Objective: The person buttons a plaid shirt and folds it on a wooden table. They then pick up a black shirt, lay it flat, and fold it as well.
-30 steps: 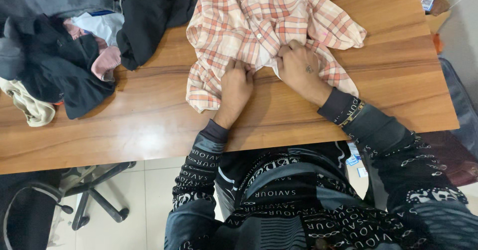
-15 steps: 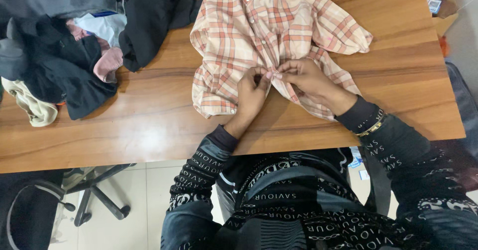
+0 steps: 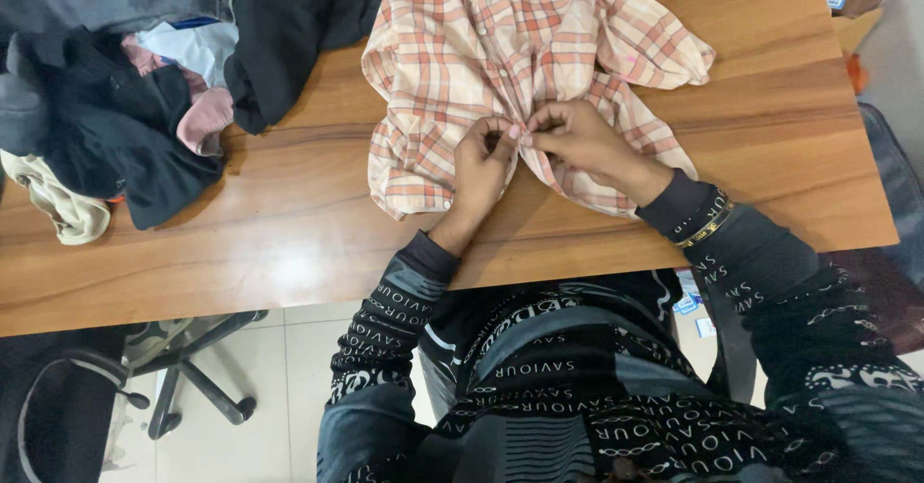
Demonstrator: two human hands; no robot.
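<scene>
Both hands have lifted off the flat press they made a second ago and now meet fingertip to fingertip over the front opening of the plaid shirt [image 3: 500,50], much as half a second back, only a touch farther up the cloth. Shirt lies spread front-up on the wooden table [image 3: 289,223], collar at the far edge, hem bunched near the person, so the placket runs straight toward them and both edges are reachable. Left hand [image 3: 478,161] pinches one front edge between thumb and forefinger, other fingers curled under; wrist rests low on the cloth, forearm coming up from the near edge. Right hand [image 3: 577,137] pinches the opposite edge, fingertips pressed together and touching the left's, knuckles raised, wrist angled in from the right with a gold bracelet [image 3: 705,228] at the cuff. Whether a button sits between the fingertips is too small to tell. Pile of dark clothes [image 3: 115,88] sits well apart at the far left, with a cream garment [image 3: 53,204] at its near edge. Office chair base [image 3: 192,377] shows below the table on the left.
</scene>
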